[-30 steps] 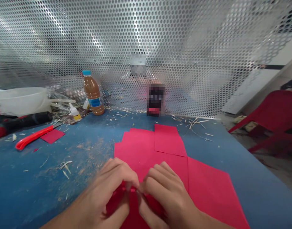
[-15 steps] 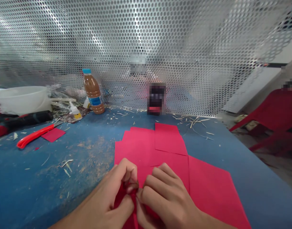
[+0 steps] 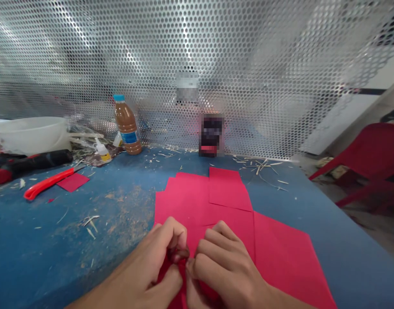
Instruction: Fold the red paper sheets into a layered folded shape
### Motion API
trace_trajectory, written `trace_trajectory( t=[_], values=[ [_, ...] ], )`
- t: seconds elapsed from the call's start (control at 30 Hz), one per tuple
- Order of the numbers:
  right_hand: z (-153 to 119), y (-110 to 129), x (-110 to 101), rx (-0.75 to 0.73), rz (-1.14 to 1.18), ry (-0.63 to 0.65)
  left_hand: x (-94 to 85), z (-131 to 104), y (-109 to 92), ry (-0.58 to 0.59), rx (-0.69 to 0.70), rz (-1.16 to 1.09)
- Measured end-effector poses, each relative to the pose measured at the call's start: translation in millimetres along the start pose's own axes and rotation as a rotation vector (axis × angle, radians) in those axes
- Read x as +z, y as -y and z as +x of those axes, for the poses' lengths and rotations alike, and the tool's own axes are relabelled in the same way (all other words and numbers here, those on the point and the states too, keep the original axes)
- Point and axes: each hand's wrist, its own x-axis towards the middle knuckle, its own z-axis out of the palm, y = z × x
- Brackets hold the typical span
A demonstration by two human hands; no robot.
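A red sheet of card or stiff paper [image 3: 188, 197], with cut flaps and crease lines, lies before me on the blue table. My left hand [image 3: 154, 266] is closed in a pinch, thumb and curled fingers on the sheet's near part, which stands up a little there. Right beside it, fingertips almost touching the left ones, my right hand [image 3: 227, 268] pinches the same part with bent fingers. My fingers hide the exact edge between them. One rectangular flap [image 3: 227, 184] sticks out at the far side, and a wider panel [image 3: 287, 249] spreads to the right.
On the left are a red-handled cutter [image 3: 49, 183], a small red square [image 3: 73, 182], a glue bottle [image 3: 103, 151], a brown-filled bottle [image 3: 127, 124] and a white basin [image 3: 32, 135]. Perforated metal [image 3: 248, 77] rises behind the blue table [image 3: 119, 206]. A red chair [image 3: 373, 146] stands at right.
Both hands keep their pinch on the red paper, with only a very slight shift of the fingers to the right. The view has moved slightly; the other things lie as before.
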Motion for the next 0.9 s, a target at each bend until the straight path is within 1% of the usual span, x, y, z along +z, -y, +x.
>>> trace_trajectory(
  t=[0.17,0.3,0.4,0.53,0.63,0.73,0.8,0.9],
  values=[
    [1,0,-2,0.027,0.028,0.022,-0.6,-2,4,-0.002,0.002,0.018],
    [0,0,-2,0.052,0.060,0.012,-2.3,-3,8,-0.011,0.008,0.016],
    [0,0,-1,0.098,0.104,-0.025,-3.2,-4,10,-0.022,0.016,0.005],
    [2,-1,1,0.117,0.165,-0.102,-3.2,-3,17,-0.019,0.047,-0.010],
    [5,2,-1,0.200,0.189,-0.118,-5.4,-2,22,-0.035,0.067,-0.035],
    [6,4,-4,0.275,0.216,-0.149,-11.7,1,27,-0.065,0.056,-0.021],
    [7,3,-6,0.333,0.222,-0.151,-17.3,5,30,-0.106,0.057,-0.028],
    [9,0,-8,0.435,0.253,-0.101,-24.4,9,34,-0.195,0.067,-0.056]
  ],
)
